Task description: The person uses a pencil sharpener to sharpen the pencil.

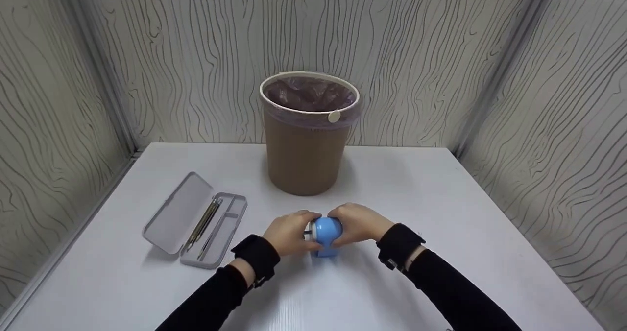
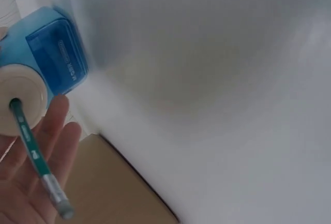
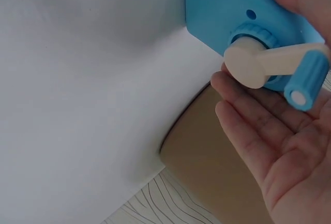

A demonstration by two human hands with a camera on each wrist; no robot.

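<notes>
A blue pencil sharpener (image 1: 327, 229) with a hand crank sits on the white table between both hands. From its left side, my left hand (image 1: 290, 233) grips the body near the cream round front. A green pencil (image 2: 33, 151) with a silver ferrule and eraser end sticks out of the hole in that front, its other end hidden inside. My right hand (image 1: 357, 223) holds the sharpener's right side, thumb on the blue body, other fingers behind the cream crank (image 3: 287, 61) with its blue knob. A clear blue shavings drawer (image 2: 59, 56) shows in the left wrist view.
An opened grey pencil case (image 1: 230, 238) lies to the left, with several pencils (image 1: 204, 223) inside. Behind the hands stands a brown trash bin (image 1: 306, 154) lined with a purple bag. Wood-patterned walls (image 1: 205, 52) close in the table's back and sides.
</notes>
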